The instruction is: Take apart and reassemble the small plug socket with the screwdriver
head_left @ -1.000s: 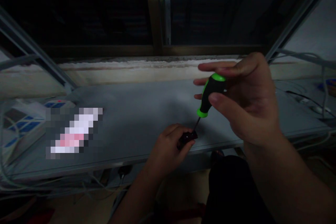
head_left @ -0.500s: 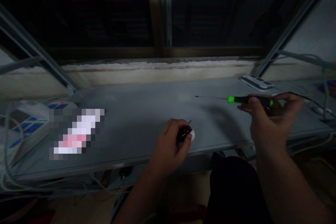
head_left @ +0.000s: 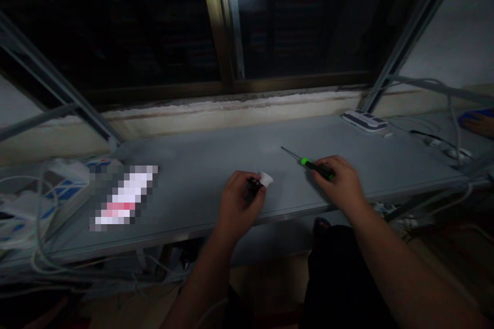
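Screwdriver [head_left: 316, 167] and right hand [head_left: 341, 180] have come down toward the bench [head_left: 200, 164] since the earlier frame; the white piece [head_left: 266, 180] now shows more fully. Left to right: white-and-blue unit [head_left: 69, 185] at the bench's left end, loose pale cable [head_left: 38, 216] running over it. Just beside it, toward the middle, a pixelated white-and-pink item [head_left: 125, 198], details hidden by the blur. Left hand [head_left: 239, 203] near the front edge, around mid-length, fingers curled, thumb and fingertips pinching a small dark part [head_left: 253, 185]; white piece flares out at its right side, whether joined or just touching can't tell. Screwdriver right of that, well apart from the white piece, black-and-green handle, thin shaft pointing left and toward the back edge. Right hand closes over the handle end, thumb and fingers pinching it, near the front edge; contact between screwdriver and bench not clear. White-and-dark power strip [head_left: 365, 121] lies by the back edge toward the right corner, next to the metal upright [head_left: 401, 36]. Far right: another person's hand [head_left: 480, 126] at a blue item [head_left: 473, 113], partly cut off.
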Demonstrator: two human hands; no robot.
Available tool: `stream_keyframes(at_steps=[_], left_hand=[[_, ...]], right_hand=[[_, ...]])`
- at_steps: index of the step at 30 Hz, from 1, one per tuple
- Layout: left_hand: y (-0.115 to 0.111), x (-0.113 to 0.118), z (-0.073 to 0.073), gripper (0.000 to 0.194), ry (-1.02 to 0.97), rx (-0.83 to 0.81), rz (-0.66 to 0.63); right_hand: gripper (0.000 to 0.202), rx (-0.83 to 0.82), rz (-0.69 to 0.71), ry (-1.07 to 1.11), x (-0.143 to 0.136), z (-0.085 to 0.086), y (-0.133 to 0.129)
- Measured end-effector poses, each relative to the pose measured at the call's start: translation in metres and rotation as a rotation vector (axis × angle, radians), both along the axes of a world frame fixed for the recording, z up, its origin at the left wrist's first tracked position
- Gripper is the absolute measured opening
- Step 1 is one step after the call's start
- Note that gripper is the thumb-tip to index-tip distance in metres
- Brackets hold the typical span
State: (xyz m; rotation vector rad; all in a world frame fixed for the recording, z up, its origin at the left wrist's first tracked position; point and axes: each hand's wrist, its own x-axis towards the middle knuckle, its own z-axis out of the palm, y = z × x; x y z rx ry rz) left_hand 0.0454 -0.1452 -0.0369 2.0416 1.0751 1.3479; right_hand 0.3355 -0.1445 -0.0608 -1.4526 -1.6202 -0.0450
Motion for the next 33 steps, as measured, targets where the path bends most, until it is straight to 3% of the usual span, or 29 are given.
stream_keyframes(at_steps=[11, 33], left_hand=[[0.005, 0.004, -0.003, 0.018, -0.079, -0.029, 0.053], [0.015, 0.0, -0.007, 0.024, -0.09, -0.043, 0.085]], right_hand=[[0.018, -0.101, 0.04, -0.088, -0.01, -0.003, 0.005], [0.016, -0.103, 0.05, -0.057, -0.016, -0.003, 0.008]])
